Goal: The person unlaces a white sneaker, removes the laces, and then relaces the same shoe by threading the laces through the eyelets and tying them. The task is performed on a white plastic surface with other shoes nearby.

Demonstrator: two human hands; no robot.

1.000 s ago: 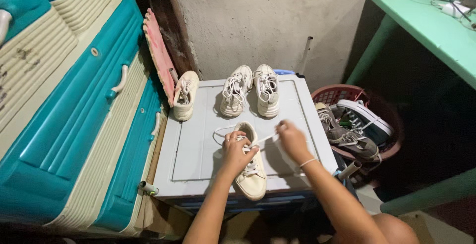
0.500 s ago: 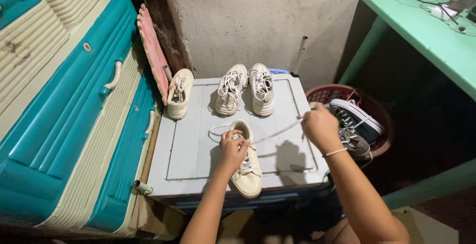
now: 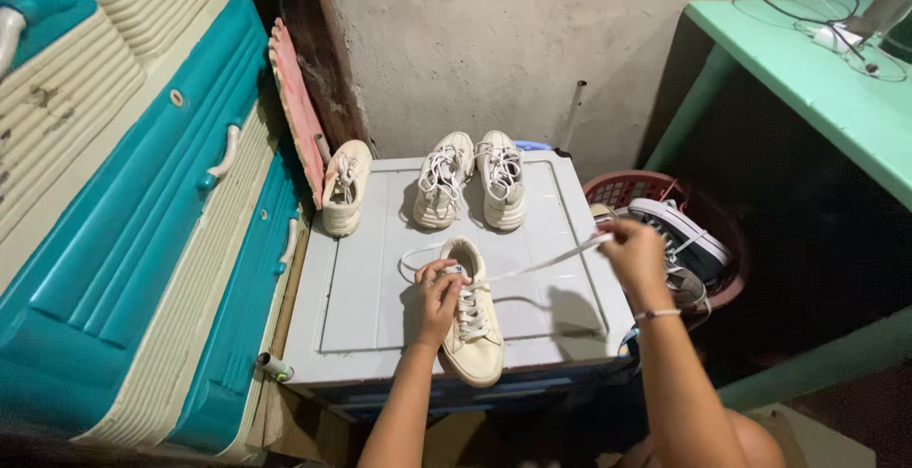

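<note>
left hand (image 3: 439, 297) pinned on cream sneaker (image 3: 472, 321), front-centre of grey lid (image 3: 366, 278). right hand (image 3: 635, 251) pinching white lace (image 3: 546, 261), drawn taut twd red basket (image 3: 655, 186). three more sneakers at rear.

No packages, labels, signs or screens are visible anywhere in this view of the room.
</note>
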